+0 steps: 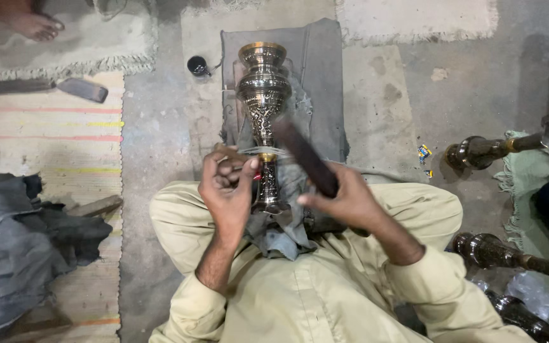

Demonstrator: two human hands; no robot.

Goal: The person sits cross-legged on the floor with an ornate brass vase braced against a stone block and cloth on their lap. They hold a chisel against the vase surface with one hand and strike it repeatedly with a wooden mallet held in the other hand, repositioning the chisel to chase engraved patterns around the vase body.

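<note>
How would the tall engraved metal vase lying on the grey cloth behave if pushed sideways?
The tall engraved metal vase looks round-bodied and lies lengthwise, so it would probably roll. Its polished surface suggests it is slippery, and likely heavy for its size. The grey cloth and the left hand at its stem may check that.

Light is soft and fairly dim, warm in tone, falling from above so that shadows on the concrete floor [160, 146] stay faint and short, while the corner toward two o'clock sinks into deep shade. Bright glare spots sit on the brass vase [263, 82] at twelve o'clock and on the metal pieces [478, 151] at three o'clock. The dark stick [306, 157] in the right hand [347, 202] is smeared by motion blur, and the wide lens bends the edges
</note>
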